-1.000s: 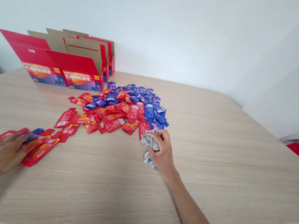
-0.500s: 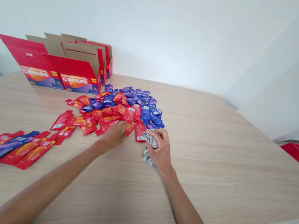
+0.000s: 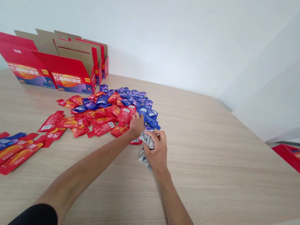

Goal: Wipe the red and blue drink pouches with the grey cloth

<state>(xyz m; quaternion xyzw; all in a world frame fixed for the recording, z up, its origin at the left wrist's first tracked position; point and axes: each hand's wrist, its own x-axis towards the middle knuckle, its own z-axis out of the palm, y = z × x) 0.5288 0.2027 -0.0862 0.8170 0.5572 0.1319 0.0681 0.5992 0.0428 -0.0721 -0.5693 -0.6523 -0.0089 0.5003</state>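
Note:
In the head view, my left hand (image 3: 137,125) reaches over the right front of a pile of red and blue sachets (image 3: 104,110). Its fingers lie on the pile slightly apart, and I see nothing held in them. A red sachet (image 3: 136,141) shows partly under its wrist. Just to the right, my right hand (image 3: 157,151) is closed around a crumpled grey-and-white striped cloth (image 3: 148,140). Part of the cloth hangs down onto the table beside the sachets.
Open red cartons (image 3: 72,72) stand at the back left of the wooden table (image 3: 215,169). Long red and blue sachets (image 3: 7,154) lie overlapping at the front left. Beyond the right table edge is a red box (image 3: 299,162) with red packets inside.
My left hand has moved right across the pile, close to my right hand, uncovering a red sachet. The right hand keeps the cloth almost in place. The view has shifted slightly right.

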